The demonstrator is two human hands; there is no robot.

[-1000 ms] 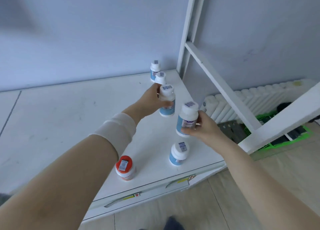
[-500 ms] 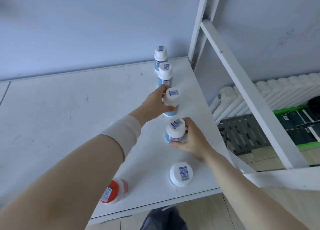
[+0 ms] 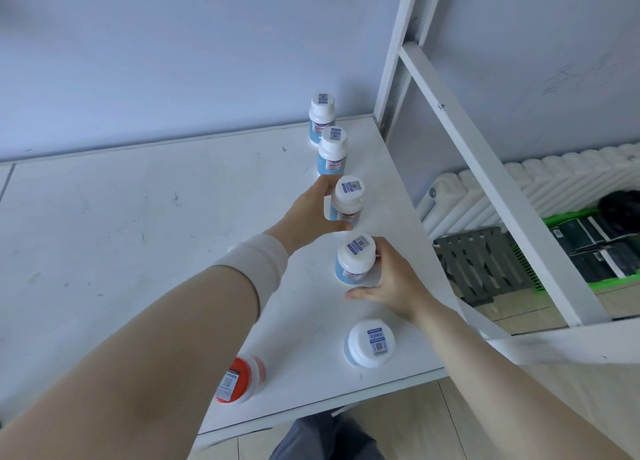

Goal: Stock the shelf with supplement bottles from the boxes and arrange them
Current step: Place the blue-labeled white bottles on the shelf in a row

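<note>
- Hands are being held curled: the left hand is being wrapped loosely round the third bottle, the right hand round the fourth bottle.
- Both bottles are being stood upright on the shelf, caps up and long axes vertical, in a row along its right edge.
- Blue stickers with square codes are being shown on the white caps; their writing cannot be read.
- An orange-capped bottle is being stood upright near the front edge.

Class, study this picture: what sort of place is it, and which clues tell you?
Probably a storeroom or back room: a plain white shelf against a bare wall, a radiator beside it, supplement bottles standing in a row.
</note>
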